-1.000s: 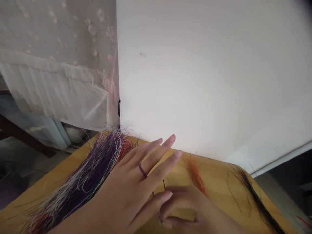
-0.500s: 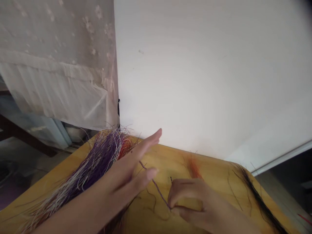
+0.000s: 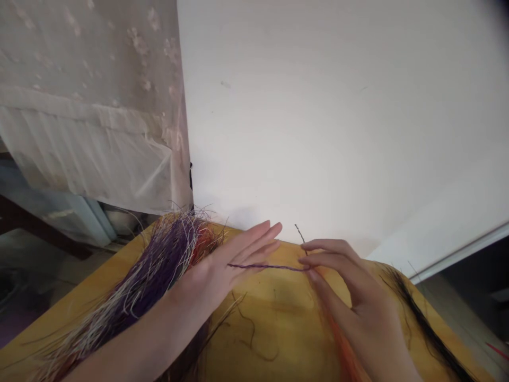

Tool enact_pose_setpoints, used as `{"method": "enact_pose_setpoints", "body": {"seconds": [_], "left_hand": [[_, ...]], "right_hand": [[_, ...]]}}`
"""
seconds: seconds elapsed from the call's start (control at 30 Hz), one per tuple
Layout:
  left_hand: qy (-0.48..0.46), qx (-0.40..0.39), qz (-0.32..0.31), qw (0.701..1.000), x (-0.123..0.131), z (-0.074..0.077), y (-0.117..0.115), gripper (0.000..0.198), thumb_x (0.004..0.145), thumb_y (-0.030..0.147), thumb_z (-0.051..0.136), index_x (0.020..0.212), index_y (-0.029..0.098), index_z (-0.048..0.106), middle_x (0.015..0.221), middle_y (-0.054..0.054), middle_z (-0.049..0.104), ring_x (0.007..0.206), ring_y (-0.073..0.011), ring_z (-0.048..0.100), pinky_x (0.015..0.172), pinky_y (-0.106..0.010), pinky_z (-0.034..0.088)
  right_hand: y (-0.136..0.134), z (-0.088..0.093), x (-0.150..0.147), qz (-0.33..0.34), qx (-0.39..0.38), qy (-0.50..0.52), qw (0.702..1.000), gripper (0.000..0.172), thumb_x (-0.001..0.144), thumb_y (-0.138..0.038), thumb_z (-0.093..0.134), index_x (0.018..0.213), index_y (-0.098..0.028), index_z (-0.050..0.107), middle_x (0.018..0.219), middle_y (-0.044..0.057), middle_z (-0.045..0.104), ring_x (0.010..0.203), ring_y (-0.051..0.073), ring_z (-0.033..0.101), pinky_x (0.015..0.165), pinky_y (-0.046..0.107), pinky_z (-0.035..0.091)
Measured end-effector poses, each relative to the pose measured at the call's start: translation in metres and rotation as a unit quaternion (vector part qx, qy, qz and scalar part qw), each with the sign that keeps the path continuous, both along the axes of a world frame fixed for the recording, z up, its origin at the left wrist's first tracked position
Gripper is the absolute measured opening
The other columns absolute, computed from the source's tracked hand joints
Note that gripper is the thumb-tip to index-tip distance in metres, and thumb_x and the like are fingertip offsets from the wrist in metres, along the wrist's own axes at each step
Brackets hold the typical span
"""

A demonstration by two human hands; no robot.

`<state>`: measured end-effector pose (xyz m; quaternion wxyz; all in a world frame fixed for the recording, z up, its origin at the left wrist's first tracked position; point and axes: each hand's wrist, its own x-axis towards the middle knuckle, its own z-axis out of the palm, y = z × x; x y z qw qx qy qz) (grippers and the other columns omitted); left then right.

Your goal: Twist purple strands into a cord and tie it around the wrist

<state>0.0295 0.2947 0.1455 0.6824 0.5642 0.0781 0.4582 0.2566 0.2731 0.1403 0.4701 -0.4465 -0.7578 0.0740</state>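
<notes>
A thin twisted purple cord [image 3: 268,266] stretches almost level between my two hands, above the tabletop. My right hand [image 3: 360,297] pinches it between thumb and fingertips, and a short dark tail [image 3: 299,232] sticks up past the fingers. My left hand [image 3: 225,273] is flat with fingers extended, and the cord's other end lies against its palm side. Beside and partly behind my left forearm is a thick bundle of purple and white strands [image 3: 159,268]. Some orange strands [image 3: 345,347] run under my right hand, which covers part of them.
The wooden table [image 3: 294,329] meets a white wall [image 3: 318,116]. A bunch of black strands [image 3: 427,323] lies near its right edge, and loose dark strands [image 3: 254,337] are scattered in the middle. A pale floral curtain [image 3: 91,106] hangs at the left.
My right hand has moved up and away from me, bringing its end of the cord up to nearly level. My left hand has turned slightly, its fingers still stretched out.
</notes>
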Motion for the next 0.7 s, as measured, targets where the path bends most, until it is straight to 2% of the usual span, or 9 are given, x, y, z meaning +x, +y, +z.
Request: {"method": "enact_pose_setpoints", "body": {"seconds": [0.1,0.17,0.23,0.3,0.37,0.43,0.53,0.6,0.7], "left_hand": [[0.085,0.103,0.042,0.99,0.002,-0.009,0.005,0.058,0.092,0.066,0.036,0.143,0.039,0.041,0.155,0.002,0.031,0.141,-0.0294,0.031,0.115,-0.047,0.026],[0.16,0.183,0.083,0.966,0.003,-0.013,0.003,0.057,0.094,0.062,0.037,0.147,0.041,0.031,0.158,0.004,0.023,0.143,-0.0302,0.025,0.116,-0.05,0.024],[0.254,0.297,0.152,0.908,0.006,-0.017,-0.001,0.049,0.099,0.046,0.04,0.147,0.041,0.031,0.157,0.006,0.024,0.145,-0.0271,0.019,0.118,-0.048,0.017],[0.314,0.438,0.214,0.815,0.012,-0.022,-0.006,0.043,0.101,0.027,0.039,0.143,0.034,0.039,0.152,0.007,0.037,0.146,-0.0226,0.019,0.12,-0.044,0.009],[0.31,0.545,0.242,0.741,0.019,-0.03,-0.01,0.036,0.102,0.019,0.034,0.133,0.027,0.051,0.141,0.007,0.052,0.142,-0.0188,0.028,0.121,-0.04,0.007],[0.29,0.595,0.234,0.712,0.026,-0.04,-0.012,0.034,0.102,0.019,0.03,0.121,0.021,0.058,0.131,0.003,0.061,0.127,-0.0174,0.048,0.118,-0.035,0.02],[0.294,0.588,0.158,0.737,0.029,-0.06,-0.014,0.031,0.1,0.024,0.033,0.11,0.02,0.062,0.114,-0.001,0.07,0.091,-0.0131,0.067,0.093,-0.025,0.049],[0.301,0.533,0.088,0.786,0.027,-0.073,-0.017,0.026,0.098,0.027,0.04,0.106,0.022,0.064,0.099,0.001,0.073,0.075,-0.0111,0.068,0.073,-0.02,0.054],[0.303,0.373,0.063,0.875,0.018,-0.088,-0.024,0.021,0.093,0.029,0.048,0.094,0.024,0.068,0.079,0.003,0.073,0.065,-0.0111,0.068,0.06,-0.017,0.052]], "right_hand": [[-0.004,0.003,-0.002,-0.043,0.039,0.02,0.998,0.017,0.09,-0.016,0.058,0.1,-0.026,0.066,0.111,0.002,0.058,0.104,0.014,0.057,0.09,0.024,0.05],[-0.01,0.005,-0.006,-0.052,0.044,0.045,0.997,0.018,0.09,-0.016,0.057,0.101,-0.027,0.066,0.109,0.002,0.058,0.103,0.014,0.058,0.09,0.024,0.05],[-0.016,0.008,-0.01,-0.051,0.032,0.072,0.996,0.018,0.092,-0.016,0.055,0.101,-0.027,0.066,0.107,0.002,0.058,0.098,0.014,0.059,0.084,0.023,0.051],[-0.022,0.011,-0.012,-0.054,0.024,0.097,0.994,0.019,0.093,-0.015,0.052,0.1,-0.025,0.066,0.103,0.002,0.059,0.091,0.013,0.061,0.077,0.022,0.053],[-0.026,0.015,-0.013,-0.059,0.039,0.112,0.991,0.019,0.093,-0.013,0.051,0.098,-0.024,0.065,0.099,0.002,0.059,0.086,0.012,0.061,0.074,0.021,0.053],[-0.027,0.019,-0.011,-0.028,0.043,0.09,0.995,0.022,0.091,-0.008,0.051,0.096,-0.024,0.066,0.098,0.002,0.06,0.089,0.012,0.06,0.077,0.02,0.052],[-0.025,0.022,-0.01,0.132,0.008,0.001,0.991,0.022,0.088,-0.006,0.056,0.092,-0.024,0.068,0.1,0.001,0.063,0.095,0.012,0.061,0.084,0.022,0.052],[-0.023,0.02,-0.011,0.236,-0.042,-0.017,0.971,0.021,0.085,-0.005,0.063,0.093,-0.024,0.07,0.099,0.001,0.066,0.095,0.013,0.062,0.086,0.024,0.052],[-0.021,0.014,-0.016,0.295,-0.129,0.012,0.947,0.027,0.086,-0.005,0.064,0.103,-0.026,0.07,0.099,0.001,0.068,0.094,0.012,0.062,0.085,0.026,0.052]]}}
